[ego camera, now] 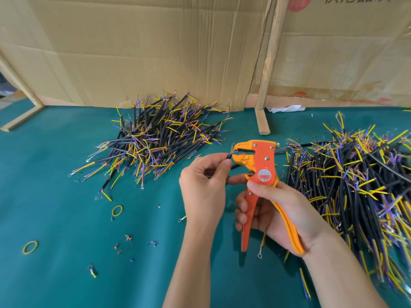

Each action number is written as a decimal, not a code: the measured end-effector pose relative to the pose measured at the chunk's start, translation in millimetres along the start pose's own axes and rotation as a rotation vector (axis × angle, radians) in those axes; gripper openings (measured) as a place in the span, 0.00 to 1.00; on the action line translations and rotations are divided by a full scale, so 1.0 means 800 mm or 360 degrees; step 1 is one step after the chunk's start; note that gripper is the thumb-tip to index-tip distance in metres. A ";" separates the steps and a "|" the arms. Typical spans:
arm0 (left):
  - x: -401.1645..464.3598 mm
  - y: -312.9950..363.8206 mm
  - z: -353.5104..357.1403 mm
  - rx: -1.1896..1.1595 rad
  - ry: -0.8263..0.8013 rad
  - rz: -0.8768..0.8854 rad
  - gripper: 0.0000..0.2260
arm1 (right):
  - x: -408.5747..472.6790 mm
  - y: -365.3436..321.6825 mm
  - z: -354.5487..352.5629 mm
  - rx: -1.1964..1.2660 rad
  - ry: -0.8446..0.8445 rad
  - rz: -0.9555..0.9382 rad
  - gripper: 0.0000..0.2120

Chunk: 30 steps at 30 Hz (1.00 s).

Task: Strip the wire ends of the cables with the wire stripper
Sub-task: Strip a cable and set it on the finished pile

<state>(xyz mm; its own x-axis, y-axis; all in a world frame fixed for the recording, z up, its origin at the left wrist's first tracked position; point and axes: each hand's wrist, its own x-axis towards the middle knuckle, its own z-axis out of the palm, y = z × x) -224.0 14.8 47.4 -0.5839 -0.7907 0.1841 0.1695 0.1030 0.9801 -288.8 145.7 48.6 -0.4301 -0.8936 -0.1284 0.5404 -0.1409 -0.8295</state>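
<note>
A: Nearest to the camera are the two forearms, and they lead up to the hands. The right hand (275, 210) is wrapped around the handles of the orange and yellow wire stripper (258, 172), with the thumb lying over the pivot just below the round label. The handles stand apart, so I judge it has not squeezed yet.

B: And the left hand (204, 176)?

A: It pinches one black cable (228, 157) between thumb and fingertips, very near its end. The short coloured wire ends go into the mouth of the stripper head. How deep they sit I cannot tell; they are small there.

B: So which step is this?

A: Placing the wire ends between the blades, I think. The next move calls for holding the cable steady and straight, then closing the handles firmly so that the insulation is cut and pulled off.

B: What lies around?

A: On the green desk (55, 207), one cable pile (155, 138) is behind the left hand, and a bigger pile (355, 185) is just beside the right hand. Which is finished I cannot say. Yellow rubber bands (117, 210) and small insulation scraps (128, 237) lie to the left.
</note>
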 end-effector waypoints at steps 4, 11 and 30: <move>0.000 -0.001 0.001 -0.0039 0.0015 -0.0014 0.05 | 0.001 0.000 0.001 0.0001 -0.0005 -0.0008 0.18; 0.003 -0.003 -0.002 0.0137 0.0058 0.0106 0.08 | 0.003 0.002 0.009 0.0092 0.0079 -0.0001 0.10; 0.004 -0.003 -0.005 0.0116 0.0258 0.0091 0.12 | -0.004 -0.004 -0.011 0.0122 -0.0153 0.0067 0.22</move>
<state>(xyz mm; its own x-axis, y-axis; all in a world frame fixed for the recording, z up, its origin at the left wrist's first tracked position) -222.9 9.5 45.0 -0.4382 -0.8686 0.2314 0.1375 0.1896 0.9722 -295.6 152.8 46.4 -0.3364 -0.9357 -0.1067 0.6119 -0.1311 -0.7800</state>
